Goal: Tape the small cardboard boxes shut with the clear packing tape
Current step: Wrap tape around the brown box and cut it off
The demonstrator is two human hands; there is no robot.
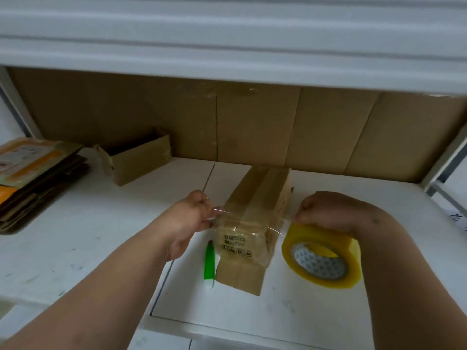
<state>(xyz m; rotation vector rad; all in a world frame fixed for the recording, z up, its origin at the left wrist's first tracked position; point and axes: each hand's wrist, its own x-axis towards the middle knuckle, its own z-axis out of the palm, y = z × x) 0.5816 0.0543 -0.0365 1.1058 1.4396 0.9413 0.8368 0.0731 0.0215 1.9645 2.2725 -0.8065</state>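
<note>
A: Two hands are shown; what is gripped?
B: A tape strip [249, 224] is pinched at its free end by the left hand [195, 215]; the roll [322, 256] is clasped by the right hand [326, 210].

A: Where is the box [255, 223] placed?
B: On the tabletop [101, 236], between both hands, long axis running away from the viewer, crossed by the strip.
</note>
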